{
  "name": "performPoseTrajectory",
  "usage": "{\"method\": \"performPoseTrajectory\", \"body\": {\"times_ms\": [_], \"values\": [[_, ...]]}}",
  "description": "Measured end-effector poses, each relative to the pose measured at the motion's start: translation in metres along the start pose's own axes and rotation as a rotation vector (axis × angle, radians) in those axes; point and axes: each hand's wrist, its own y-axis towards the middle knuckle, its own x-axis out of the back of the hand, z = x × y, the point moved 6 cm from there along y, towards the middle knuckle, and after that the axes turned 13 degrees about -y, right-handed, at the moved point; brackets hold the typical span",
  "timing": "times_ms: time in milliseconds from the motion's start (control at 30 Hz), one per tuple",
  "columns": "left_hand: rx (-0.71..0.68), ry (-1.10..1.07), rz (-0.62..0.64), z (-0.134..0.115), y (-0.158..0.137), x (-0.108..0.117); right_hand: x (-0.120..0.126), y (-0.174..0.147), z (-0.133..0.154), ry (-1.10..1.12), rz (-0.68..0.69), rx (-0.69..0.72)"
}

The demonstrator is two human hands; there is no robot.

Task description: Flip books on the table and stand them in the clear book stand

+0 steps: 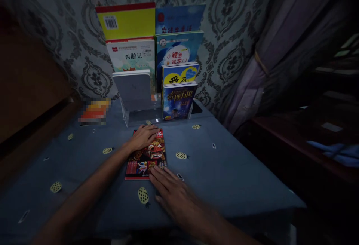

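A red and dark book with a painted mask on its cover lies flat on the table. My left hand rests across its upper left part, fingers stretched out. At the book's lower right corner, my right hand lies with its fingers extended, their tips on the cover. Neither hand grips anything. Just beyond the book stands a clear book stand. In its right column a dark blue book leans at the front, and a plain grey book stands at the front of the left column.
Behind these, several books rise in tiers, among them a white book, a yellow book and a light blue book. A blurred orange item lies left of the stand. Wooden furniture borders the left; a curtain hangs at right.
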Motion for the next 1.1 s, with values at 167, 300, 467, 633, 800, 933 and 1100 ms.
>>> {"method": "performPoseTrajectory", "body": {"times_ms": [167, 300, 467, 633, 800, 933, 1100], "values": [[-0.004, 0.028, 0.043, -0.002, 0.011, -0.005, -0.003, -0.001, -0.001, -0.011, 0.025, -0.005], [0.026, 0.053, 0.036, 0.011, -0.005, 0.005, -0.004, -0.001, -0.001, -0.006, 0.017, -0.012], [0.098, 0.043, -0.045, 0.038, -0.045, 0.022, -0.008, -0.002, -0.001, 0.006, -0.012, 0.007], [0.118, 0.037, -0.097, 0.047, -0.076, 0.035, -0.010, -0.003, -0.004, 0.017, -0.040, -0.009], [0.100, -0.001, -0.095, 0.033, -0.099, 0.039, -0.009, 0.000, -0.001, 0.007, 0.010, -0.003], [0.069, -0.026, -0.096, 0.014, -0.122, 0.039, -0.009, 0.002, 0.000, 0.015, -0.001, 0.010], [-0.009, -0.051, -0.072, -0.024, -0.154, 0.042, -0.011, 0.002, 0.000, 0.014, -0.022, 0.011]]}}
